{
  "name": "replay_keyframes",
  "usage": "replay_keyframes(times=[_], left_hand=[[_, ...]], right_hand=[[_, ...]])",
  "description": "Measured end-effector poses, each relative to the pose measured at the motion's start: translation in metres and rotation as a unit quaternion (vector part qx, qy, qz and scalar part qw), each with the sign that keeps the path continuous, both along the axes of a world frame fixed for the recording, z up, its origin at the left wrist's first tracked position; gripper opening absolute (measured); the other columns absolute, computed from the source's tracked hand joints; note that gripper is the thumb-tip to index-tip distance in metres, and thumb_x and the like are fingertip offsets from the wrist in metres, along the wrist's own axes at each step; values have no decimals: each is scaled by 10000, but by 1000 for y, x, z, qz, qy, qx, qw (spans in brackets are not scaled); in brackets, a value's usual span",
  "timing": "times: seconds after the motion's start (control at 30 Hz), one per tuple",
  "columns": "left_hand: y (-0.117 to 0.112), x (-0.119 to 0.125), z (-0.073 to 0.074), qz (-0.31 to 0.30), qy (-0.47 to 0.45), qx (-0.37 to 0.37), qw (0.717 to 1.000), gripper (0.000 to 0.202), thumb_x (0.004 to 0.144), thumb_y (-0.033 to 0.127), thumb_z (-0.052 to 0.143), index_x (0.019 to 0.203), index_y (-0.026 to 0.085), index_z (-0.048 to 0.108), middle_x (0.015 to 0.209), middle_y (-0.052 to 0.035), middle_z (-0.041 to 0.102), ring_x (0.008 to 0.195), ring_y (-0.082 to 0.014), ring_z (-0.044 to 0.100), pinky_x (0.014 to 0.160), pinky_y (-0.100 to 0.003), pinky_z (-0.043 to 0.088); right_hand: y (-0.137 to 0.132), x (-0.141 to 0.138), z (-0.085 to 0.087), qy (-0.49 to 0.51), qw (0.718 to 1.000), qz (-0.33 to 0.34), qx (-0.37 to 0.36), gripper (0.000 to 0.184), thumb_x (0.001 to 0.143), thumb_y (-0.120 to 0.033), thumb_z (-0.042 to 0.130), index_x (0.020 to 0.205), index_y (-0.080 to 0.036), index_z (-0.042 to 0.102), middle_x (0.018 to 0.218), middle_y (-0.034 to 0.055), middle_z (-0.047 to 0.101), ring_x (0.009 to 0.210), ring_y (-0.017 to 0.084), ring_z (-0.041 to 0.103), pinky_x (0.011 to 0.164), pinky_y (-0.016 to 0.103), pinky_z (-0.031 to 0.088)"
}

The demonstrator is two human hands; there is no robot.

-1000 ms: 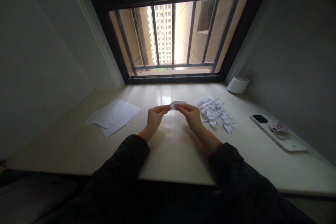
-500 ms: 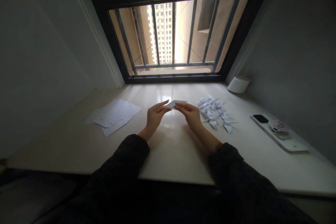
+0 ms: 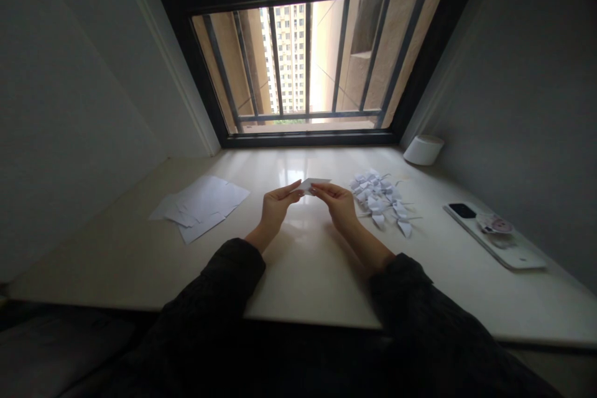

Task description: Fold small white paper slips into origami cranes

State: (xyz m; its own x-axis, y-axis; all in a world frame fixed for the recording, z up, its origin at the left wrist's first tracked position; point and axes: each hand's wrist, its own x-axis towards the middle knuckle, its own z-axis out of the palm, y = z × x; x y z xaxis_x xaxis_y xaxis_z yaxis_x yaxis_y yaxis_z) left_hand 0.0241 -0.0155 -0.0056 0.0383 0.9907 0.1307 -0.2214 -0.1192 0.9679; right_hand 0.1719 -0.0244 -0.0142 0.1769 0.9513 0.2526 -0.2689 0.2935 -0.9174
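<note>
A small folded white paper (image 3: 313, 185) is held above the pale window ledge (image 3: 298, 261) between both hands. My left hand (image 3: 276, 206) pinches its left end with fingertips together. My right hand (image 3: 339, 203) pinches its right part from below. Both dark sleeves reach in from the bottom. A heap of several folded white paper pieces (image 3: 381, 201) lies just right of my right hand. A loose stack of flat white sheets (image 3: 200, 206) lies to the left of my left hand.
A white phone-like slab with a dark patch and a round sticker (image 3: 494, 233) lies at the right. A white round container (image 3: 423, 150) stands in the back right corner. A barred window (image 3: 308, 68) closes the far side; walls flank both sides.
The left hand's fingers opened out briefly half a second ago and have closed on the paper again. The paper and both hands stay in almost the same place.
</note>
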Motion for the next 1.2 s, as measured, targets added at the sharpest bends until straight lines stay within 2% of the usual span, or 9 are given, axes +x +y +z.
replay_keyframes(times=[0.37,0.53,0.63,0.8,0.87,0.93,1.0,1.2], left_hand=[[-2,2,1,-11,-20,0,1000,419,576,274,799,982,216,712,928,-52,728,825,-171,632,821,-348,477],[-2,3,0,-18,-24,-5,1000,409,587,274,794,982,206,713,910,-47,730,805,-164,631,821,-343,474],[-3,3,0,-27,-26,-8,999,478,608,275,782,1069,206,678,874,-31,732,786,-149,629,832,-338,473],[-3,1,0,-29,-19,-15,999,713,614,278,783,1275,214,524,822,-22,729,795,-151,638,836,-340,471],[-2,0,0,-30,3,-32,999,650,606,294,786,1215,201,579,840,-40,727,816,-166,643,811,-332,474],[-1,-1,-1,-31,31,-48,998,461,607,329,780,1029,170,681,862,-65,721,842,-188,646,780,-322,475],[0,-2,-1,-30,49,-53,997,332,613,364,769,862,152,712,860,-81,716,865,-208,647,759,-315,472],[1,-2,0,-18,69,-46,996,320,630,405,741,833,159,717,817,-83,710,860,-216,643,730,-305,451]], right_hand=[[2,0,1,25,1000,-5,18,247,571,-316,790,792,-219,736,808,29,738,777,208,675,819,403,525],[4,1,-1,48,998,-3,28,162,563,-290,796,662,-209,697,741,8,724,700,173,655,752,360,526],[4,1,-2,48,999,-6,23,169,561,-291,798,613,-204,663,709,2,715,679,171,650,728,351,523],[1,-2,-1,32,999,-32,26,136,586,-281,783,623,-201,680,691,5,712,690,177,656,736,347,519],[0,-3,0,30,998,-37,32,119,594,-271,778,633,-202,689,701,7,716,705,181,659,744,349,521],[-1,-4,1,29,998,-38,36,115,594,-267,777,635,-203,691,703,8,716,710,185,660,753,358,523],[-2,-6,2,27,998,-36,34,119,591,-272,778,633,-204,690,695,8,714,707,188,659,760,368,524],[-5,-11,2,32,999,-17,19,150,566,-289,785,614,-202,673,696,5,711,716,192,655,786,386,521]])
